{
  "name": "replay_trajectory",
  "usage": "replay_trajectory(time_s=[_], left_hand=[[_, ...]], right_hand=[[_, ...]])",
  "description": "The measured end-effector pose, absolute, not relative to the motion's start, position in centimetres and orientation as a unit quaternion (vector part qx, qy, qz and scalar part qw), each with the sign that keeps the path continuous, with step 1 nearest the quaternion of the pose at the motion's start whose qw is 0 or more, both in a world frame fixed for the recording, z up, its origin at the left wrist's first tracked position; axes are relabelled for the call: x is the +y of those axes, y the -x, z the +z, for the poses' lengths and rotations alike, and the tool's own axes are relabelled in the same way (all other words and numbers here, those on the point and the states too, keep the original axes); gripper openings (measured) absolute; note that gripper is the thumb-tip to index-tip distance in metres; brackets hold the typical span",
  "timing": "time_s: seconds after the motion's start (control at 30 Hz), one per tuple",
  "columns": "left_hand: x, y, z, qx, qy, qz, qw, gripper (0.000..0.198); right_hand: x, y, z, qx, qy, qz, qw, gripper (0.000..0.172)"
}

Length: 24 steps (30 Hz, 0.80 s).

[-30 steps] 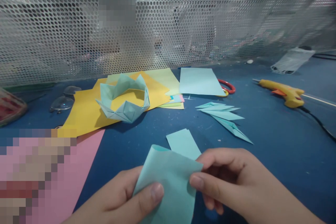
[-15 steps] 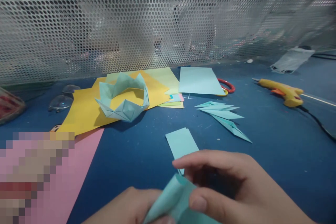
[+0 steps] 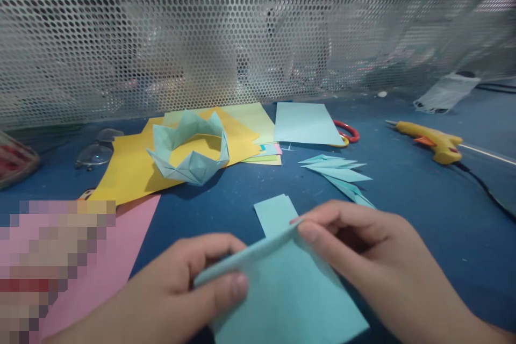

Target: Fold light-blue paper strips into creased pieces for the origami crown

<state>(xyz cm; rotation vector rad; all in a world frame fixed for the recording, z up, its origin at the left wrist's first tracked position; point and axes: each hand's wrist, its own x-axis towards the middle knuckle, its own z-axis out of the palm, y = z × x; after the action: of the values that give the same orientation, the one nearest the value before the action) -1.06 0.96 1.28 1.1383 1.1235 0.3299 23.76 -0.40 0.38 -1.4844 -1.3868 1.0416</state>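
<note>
Between my two hands is a sheet of light blue paper (image 3: 282,290), folded along its upper edge. My left hand (image 3: 193,279) grips its left side, thumb on the front and fingers behind. At the upper right corner, my right hand (image 3: 358,252) pinches the fold between thumb and fingertips. Just behind the sheet lie small light blue paper rectangles (image 3: 276,212), partly covered by it. Farther right are several folded, pointed light blue paper pieces (image 3: 338,172). A light blue folded paper ring with pointed tips (image 3: 197,166) stands on yellow paper (image 3: 124,172).
A yellow hot glue gun (image 3: 435,142) with a cord lies at right. Red-handled scissors (image 3: 349,131) lie partly under a light blue sheet (image 3: 306,123). Glasses (image 3: 94,156) and pink paper (image 3: 137,231) are at left. A perforated metal screen (image 3: 242,27) stands behind the blue table (image 3: 423,236).
The light blue sheet, curled over before, is now raised and flattened with a folded top edge. My right hand has closed on its corner; my left hand has come up into view.
</note>
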Motion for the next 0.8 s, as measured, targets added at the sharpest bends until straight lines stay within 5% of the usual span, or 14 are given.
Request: replay_trajectory(time_s=[0.23,0.8], left_hand=[[1.4,0.6,0.7,0.466,-0.399,0.143,0.777,0.08],[1.7,0.4,0.7,0.51,-0.495,0.161,0.685,0.052]], right_hand=[[0.6,-23.6,-0.4,-0.497,0.618,0.378,0.478,0.024],[-0.1,-23.1,-0.1,-0.471,0.628,0.383,0.487,0.025]])
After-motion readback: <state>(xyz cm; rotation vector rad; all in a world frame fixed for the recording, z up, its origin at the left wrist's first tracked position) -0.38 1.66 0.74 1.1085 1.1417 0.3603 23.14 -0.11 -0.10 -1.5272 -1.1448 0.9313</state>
